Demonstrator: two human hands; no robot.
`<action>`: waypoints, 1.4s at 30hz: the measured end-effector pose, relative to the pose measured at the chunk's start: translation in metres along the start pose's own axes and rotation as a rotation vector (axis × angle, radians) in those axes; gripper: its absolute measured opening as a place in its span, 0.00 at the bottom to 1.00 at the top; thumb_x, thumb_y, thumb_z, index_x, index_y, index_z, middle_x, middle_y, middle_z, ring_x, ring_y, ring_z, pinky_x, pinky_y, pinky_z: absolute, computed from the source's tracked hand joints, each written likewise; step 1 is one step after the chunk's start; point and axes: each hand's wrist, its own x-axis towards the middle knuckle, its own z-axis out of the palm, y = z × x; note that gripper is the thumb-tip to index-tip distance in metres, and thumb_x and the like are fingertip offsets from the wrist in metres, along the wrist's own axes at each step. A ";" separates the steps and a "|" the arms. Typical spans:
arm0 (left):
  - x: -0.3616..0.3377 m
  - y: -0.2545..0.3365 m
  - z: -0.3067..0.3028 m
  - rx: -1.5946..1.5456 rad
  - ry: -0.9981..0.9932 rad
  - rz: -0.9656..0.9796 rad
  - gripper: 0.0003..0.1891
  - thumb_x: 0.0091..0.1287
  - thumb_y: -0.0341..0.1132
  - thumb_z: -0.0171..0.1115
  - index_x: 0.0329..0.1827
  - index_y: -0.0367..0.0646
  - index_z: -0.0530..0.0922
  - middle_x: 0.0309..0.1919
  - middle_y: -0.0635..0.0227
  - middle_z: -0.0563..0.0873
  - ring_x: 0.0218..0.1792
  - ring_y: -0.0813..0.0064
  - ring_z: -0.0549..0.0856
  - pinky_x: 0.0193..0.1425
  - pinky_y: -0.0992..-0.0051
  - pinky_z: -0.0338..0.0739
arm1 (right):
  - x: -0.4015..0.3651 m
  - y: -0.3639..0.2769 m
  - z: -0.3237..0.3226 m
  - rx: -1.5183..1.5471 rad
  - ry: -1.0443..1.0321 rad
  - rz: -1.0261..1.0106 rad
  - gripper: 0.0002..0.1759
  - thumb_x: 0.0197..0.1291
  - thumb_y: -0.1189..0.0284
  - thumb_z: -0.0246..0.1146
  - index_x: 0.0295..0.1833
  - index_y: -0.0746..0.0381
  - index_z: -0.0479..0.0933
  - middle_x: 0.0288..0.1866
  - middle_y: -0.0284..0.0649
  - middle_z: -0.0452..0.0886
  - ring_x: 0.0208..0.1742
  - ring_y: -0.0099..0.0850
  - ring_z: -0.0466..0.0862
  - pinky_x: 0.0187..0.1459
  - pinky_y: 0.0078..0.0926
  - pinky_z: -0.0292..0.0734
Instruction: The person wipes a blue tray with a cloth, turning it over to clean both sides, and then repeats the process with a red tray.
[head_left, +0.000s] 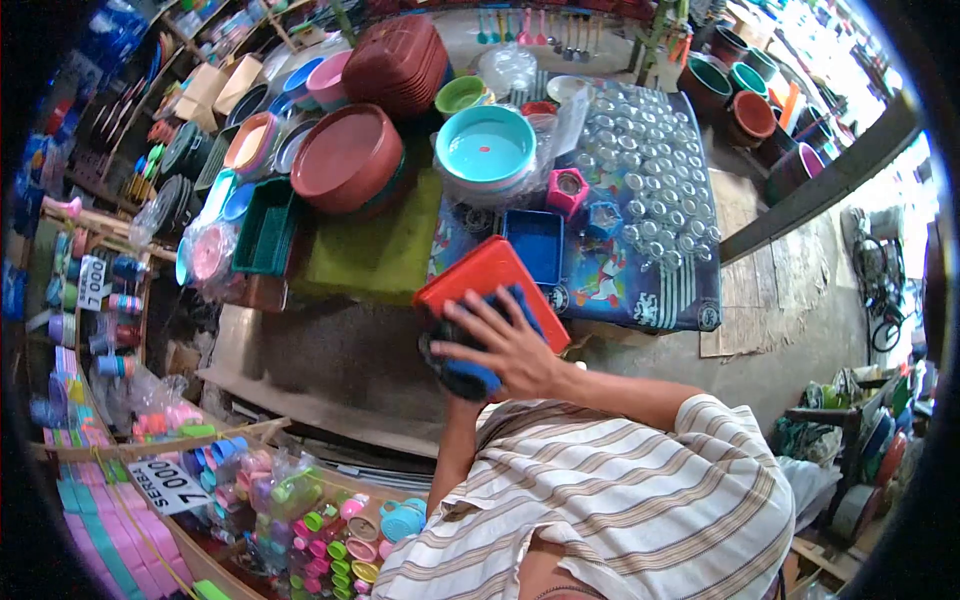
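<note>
A red rectangular tray (480, 272) is tilted in front of my body, at the table's near edge. Over its lower left part lies a bunched dark blue and black cloth (462, 376). My right hand (508, 348) is on this cloth, fingers spread across it and pressing it against the tray. My left forearm (455, 455) comes up from below towards the cloth and tray; the hand itself is hidden behind them. Just beyond the red tray, a blue rectangular tray (535, 247) rests on the table.
The patterned table (640, 312) bears many glass jars (665, 185), a turquoise basin (486, 146), a pink object (567, 192) and a brown basin (345, 158). Shelves of colourful plasticware (330, 540) stand left and below. A slanting wooden post (820, 180) is on the right.
</note>
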 end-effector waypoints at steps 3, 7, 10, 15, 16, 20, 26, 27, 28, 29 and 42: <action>0.020 0.051 0.011 -0.654 0.006 -0.267 0.30 0.90 0.56 0.42 0.80 0.43 0.73 0.72 0.57 0.84 0.70 0.58 0.85 0.77 0.55 0.80 | -0.040 0.013 0.032 0.065 0.054 -0.023 0.60 0.48 0.48 0.78 0.90 0.29 0.61 0.97 0.43 0.49 0.95 0.51 0.47 0.88 0.71 0.36; 0.022 0.037 0.024 -0.593 0.050 -0.391 0.30 0.90 0.56 0.45 0.75 0.41 0.79 0.67 0.59 0.87 0.67 0.63 0.87 0.75 0.59 0.80 | -0.045 0.035 0.008 -0.024 0.197 0.073 0.60 0.45 0.47 0.78 0.89 0.32 0.64 0.96 0.43 0.50 0.95 0.51 0.49 0.89 0.68 0.33; 0.026 0.051 0.050 -0.463 -0.042 -0.277 0.29 0.89 0.56 0.48 0.73 0.40 0.80 0.66 0.62 0.87 0.65 0.67 0.87 0.73 0.64 0.80 | -0.025 0.053 -0.022 -0.061 0.463 0.149 0.47 0.57 0.48 0.76 0.84 0.38 0.72 0.87 0.44 0.68 0.88 0.50 0.64 0.87 0.66 0.41; 0.023 0.053 0.048 0.037 -0.137 -0.307 0.30 0.87 0.51 0.55 0.80 0.37 0.74 0.68 0.62 0.85 0.66 0.68 0.83 0.77 0.64 0.73 | -0.018 0.119 -0.032 0.206 0.451 0.317 0.34 0.62 0.58 0.75 0.73 0.54 0.80 0.62 0.44 0.83 0.67 0.49 0.83 0.70 0.52 0.71; 0.026 0.056 0.053 0.072 -0.197 -0.196 0.28 0.85 0.48 0.56 0.79 0.36 0.75 0.65 0.63 0.86 0.63 0.70 0.83 0.75 0.66 0.73 | -0.022 0.136 -0.027 0.209 0.448 0.324 0.34 0.62 0.58 0.75 0.73 0.54 0.80 0.62 0.44 0.83 0.67 0.49 0.83 0.70 0.52 0.71; 0.037 0.043 0.064 0.204 -0.158 0.039 0.14 0.81 0.35 0.60 0.61 0.35 0.79 0.43 0.66 0.87 0.44 0.78 0.84 0.52 0.73 0.79 | -0.032 0.159 -0.033 0.487 0.457 0.603 0.22 0.76 0.60 0.69 0.68 0.59 0.80 0.56 0.43 0.84 0.55 0.40 0.85 0.58 0.38 0.79; 0.059 0.025 0.092 0.464 -0.078 0.086 0.19 0.80 0.39 0.67 0.66 0.36 0.83 0.47 0.56 0.92 0.46 0.68 0.91 0.53 0.64 0.85 | -0.060 0.152 0.039 0.851 0.688 0.718 0.23 0.81 0.58 0.67 0.68 0.63 0.79 0.55 0.34 0.85 0.54 0.24 0.80 0.57 0.29 0.79; 0.062 0.017 0.097 0.507 -0.082 0.087 0.19 0.81 0.39 0.67 0.67 0.36 0.83 0.47 0.55 0.92 0.46 0.65 0.92 0.52 0.64 0.85 | -0.063 0.146 0.042 1.000 0.657 0.798 0.22 0.81 0.58 0.68 0.68 0.63 0.79 0.54 0.34 0.85 0.54 0.24 0.80 0.57 0.29 0.79; 0.067 0.012 0.104 0.549 -0.090 0.087 0.19 0.81 0.38 0.67 0.67 0.36 0.82 0.47 0.53 0.93 0.45 0.63 0.92 0.52 0.63 0.85 | -0.065 0.144 0.045 1.062 0.602 0.836 0.22 0.80 0.57 0.69 0.66 0.62 0.80 0.53 0.33 0.85 0.52 0.23 0.81 0.56 0.29 0.79; 0.072 0.007 0.110 0.598 -0.144 0.079 0.20 0.78 0.33 0.67 0.70 0.37 0.81 0.51 0.49 0.91 0.49 0.53 0.92 0.55 0.60 0.85 | -0.067 0.143 0.048 1.120 0.544 0.876 0.22 0.80 0.56 0.69 0.64 0.62 0.81 0.51 0.32 0.86 0.50 0.23 0.81 0.56 0.29 0.80; 0.166 -0.077 0.167 0.742 -0.642 -0.127 0.57 0.75 0.29 0.64 0.93 0.44 0.26 0.76 0.40 0.80 0.80 0.41 0.75 0.85 0.53 0.64 | -0.063 0.279 0.084 1.099 0.435 1.233 0.25 0.74 0.51 0.71 0.55 0.66 0.87 0.49 0.34 0.90 0.48 0.24 0.87 0.55 0.31 0.83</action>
